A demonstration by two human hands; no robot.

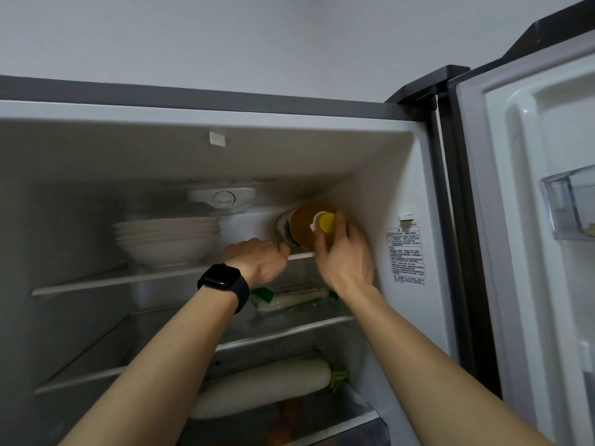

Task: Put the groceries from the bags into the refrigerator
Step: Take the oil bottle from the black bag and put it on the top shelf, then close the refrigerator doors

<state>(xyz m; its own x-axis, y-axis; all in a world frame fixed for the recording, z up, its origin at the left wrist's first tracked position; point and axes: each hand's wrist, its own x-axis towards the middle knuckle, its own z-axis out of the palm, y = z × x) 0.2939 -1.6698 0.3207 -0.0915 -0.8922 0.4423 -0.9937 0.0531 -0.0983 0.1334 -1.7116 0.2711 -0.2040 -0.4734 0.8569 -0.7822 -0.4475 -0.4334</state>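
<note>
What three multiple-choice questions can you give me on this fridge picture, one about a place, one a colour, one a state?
1. Where is the stack of bowls?
A. On the top shelf, left of the bottle.
B. In the door bin.
C. On the bottom shelf.

2. What colour is the bottle's cap?
A. Red.
B. Yellow.
C. Green.

3. What is the right hand doing?
A. Hanging idle.
B. Closing the door.
C. Gripping the bottle near its cap.

Answers:
1 A, the bowls sit on the top shelf with the bottle to their right.
2 B, the cap shows yellow.
3 C, its fingers curl round the bottle's cap end.
</note>
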